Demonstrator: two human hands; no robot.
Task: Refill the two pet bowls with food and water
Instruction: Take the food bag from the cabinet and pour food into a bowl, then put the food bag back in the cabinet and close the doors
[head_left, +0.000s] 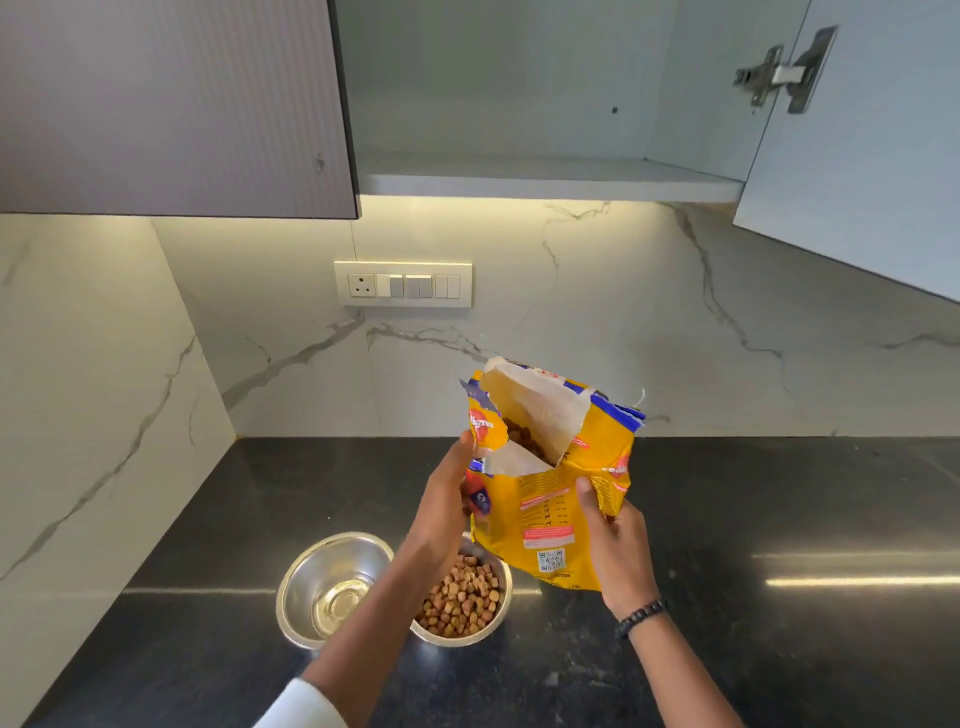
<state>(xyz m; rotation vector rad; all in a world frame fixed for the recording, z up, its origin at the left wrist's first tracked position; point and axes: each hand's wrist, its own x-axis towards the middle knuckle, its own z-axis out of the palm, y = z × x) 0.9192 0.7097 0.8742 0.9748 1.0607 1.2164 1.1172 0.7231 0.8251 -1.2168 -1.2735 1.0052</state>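
Both hands hold a torn-open yellow pet food bag (561, 499) upright above the black stone counter (779, 519).

The left hand (441, 512) pinches the bag's torn left edge; the right hand (618, 545) grips its right side. Just left of the bag sit a steel bowl filled with brown kibble (462, 603) and, further left, a steel bowl holding clear water (332, 587).

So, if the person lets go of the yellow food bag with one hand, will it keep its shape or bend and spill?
The yellow food bag is probably floppy: its torn top folds and creases, so it may sag sideways. Kibble shows near the opening, so a tilt could spill some. The left hand and the right hand both grip it, which suggests that it needs support.
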